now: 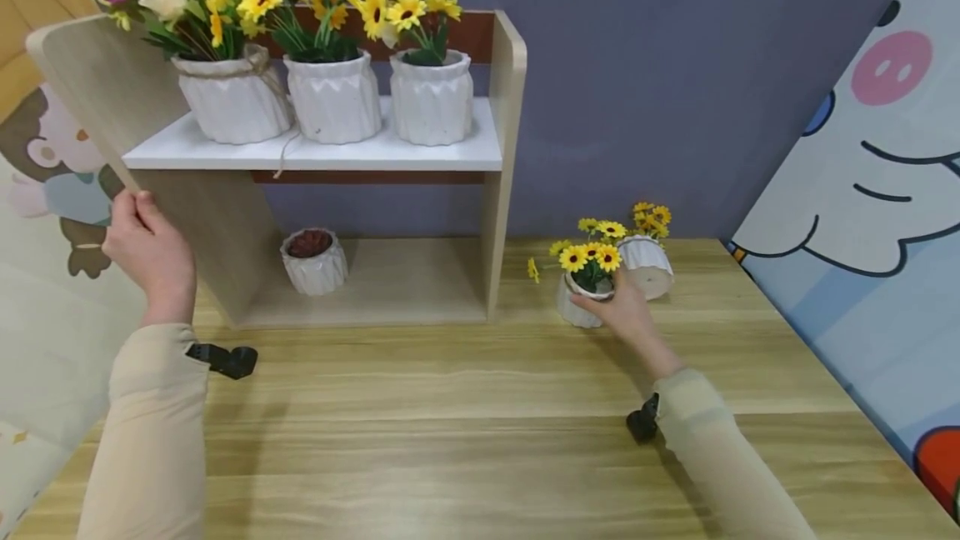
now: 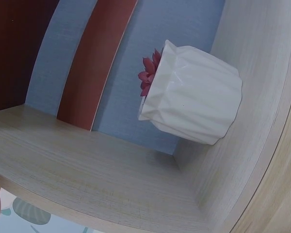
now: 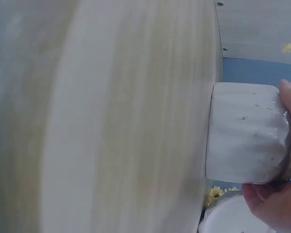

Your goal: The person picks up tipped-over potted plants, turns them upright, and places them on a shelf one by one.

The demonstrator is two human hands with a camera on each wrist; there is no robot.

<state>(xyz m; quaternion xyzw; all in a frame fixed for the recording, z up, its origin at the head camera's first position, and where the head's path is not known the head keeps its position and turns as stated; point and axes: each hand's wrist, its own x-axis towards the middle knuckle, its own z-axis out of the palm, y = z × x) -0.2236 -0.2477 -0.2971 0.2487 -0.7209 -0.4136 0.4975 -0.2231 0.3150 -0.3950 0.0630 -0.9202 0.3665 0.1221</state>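
Observation:
My left hand (image 1: 156, 257) grips the front edge of the left side panel of a wooden shelf unit (image 1: 510, 107); only a sliver of that hand shows in the left wrist view. On the right, my right hand (image 1: 628, 313) holds a white flowerpot (image 3: 247, 131) with yellow daisy-like flowers (image 1: 592, 257) around its rim, thumb on one side and fingers on the other. The pot stands upright on the table. Just behind it a second white flowerpot (image 1: 651, 277) with yellow flowers lies tipped over, its round base facing me.
Three white pots of artificial flowers (image 1: 333, 102) stand on the white upper shelf (image 1: 315, 158). A white pot with a dark red succulent (image 1: 315, 265) sits in the lower compartment. The wooden table (image 1: 420, 423) meets a grey-purple wall (image 1: 637, 90) behind and a cartoon-printed panel (image 1: 840, 215) at right.

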